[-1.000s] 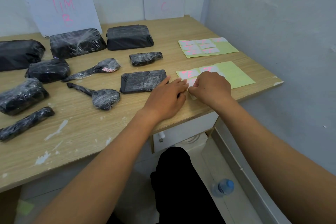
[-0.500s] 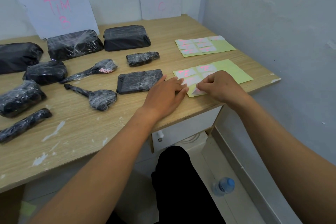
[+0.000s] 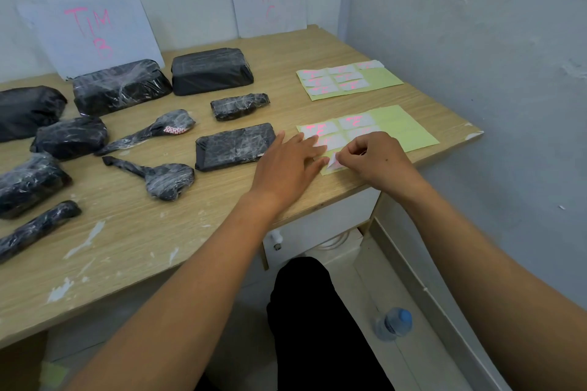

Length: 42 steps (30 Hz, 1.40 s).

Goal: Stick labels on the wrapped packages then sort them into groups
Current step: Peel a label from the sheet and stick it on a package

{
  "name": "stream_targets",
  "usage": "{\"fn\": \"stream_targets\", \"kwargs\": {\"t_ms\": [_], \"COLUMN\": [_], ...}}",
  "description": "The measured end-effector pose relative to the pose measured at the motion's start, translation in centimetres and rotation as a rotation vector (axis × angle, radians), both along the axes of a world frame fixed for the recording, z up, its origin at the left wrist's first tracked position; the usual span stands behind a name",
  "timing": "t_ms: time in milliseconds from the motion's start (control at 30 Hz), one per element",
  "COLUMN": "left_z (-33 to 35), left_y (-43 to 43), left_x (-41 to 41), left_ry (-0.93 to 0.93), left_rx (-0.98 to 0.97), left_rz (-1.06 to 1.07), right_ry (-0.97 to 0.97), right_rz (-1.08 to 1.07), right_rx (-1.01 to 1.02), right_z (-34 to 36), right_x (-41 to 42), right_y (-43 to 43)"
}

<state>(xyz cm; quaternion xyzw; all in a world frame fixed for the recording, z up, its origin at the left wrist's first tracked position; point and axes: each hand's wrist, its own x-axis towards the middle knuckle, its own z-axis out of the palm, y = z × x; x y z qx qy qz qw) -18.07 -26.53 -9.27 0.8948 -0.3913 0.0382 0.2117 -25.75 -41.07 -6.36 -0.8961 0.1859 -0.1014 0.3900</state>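
Several black packages wrapped in clear film lie on the wooden table (image 3: 133, 232). A flat one (image 3: 233, 146) is nearest my hands. The near green label sheet (image 3: 403, 128) carries white labels with pink writing. My left hand (image 3: 290, 162) lies flat with straight fingers pressing that sheet's left edge. My right hand (image 3: 371, 157) pinches the corner of one white label (image 3: 332, 162), which is partly lifted off the sheet. A second label sheet (image 3: 386, 79) lies farther back. One brush-shaped package (image 3: 158, 130) bears a pink-lettered label.
Two white signs with pink writing lean on the back wall, one at left (image 3: 92, 32) and one at centre (image 3: 270, 0). A wall stands close on the right. The table's front right corner (image 3: 473, 133) is chipped. A water bottle (image 3: 394, 324) stands on the floor.
My right hand has drawn back toward the table's front edge and peeled up a label corner. My left hand has stayed pressed on the sheet.
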Motion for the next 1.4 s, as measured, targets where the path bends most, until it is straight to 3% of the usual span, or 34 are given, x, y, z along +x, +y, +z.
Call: {"fn": "stream_targets", "kwargs": {"t_ms": [233, 533, 1400], "left_z": [-0.4, -0.5, -0.5], "left_y": [-0.1, 0.0, 0.0], "left_x": [0.3, 0.5, 0.3], "left_ry": [0.015, 0.029, 0.049], "left_rx": [-0.024, -0.014, -0.042], "left_rz": [0.004, -0.011, -0.014], "right_ry": [0.052, 0.048, -0.249], "right_rz": [-0.024, 0.048, -0.092], "right_rx": [0.011, 0.171, 0.871], "right_z": [0.2, 0.5, 2.0], "right_x": [0.2, -0.4, -2.5], "right_y": [0.1, -0.9, -4.0]}}
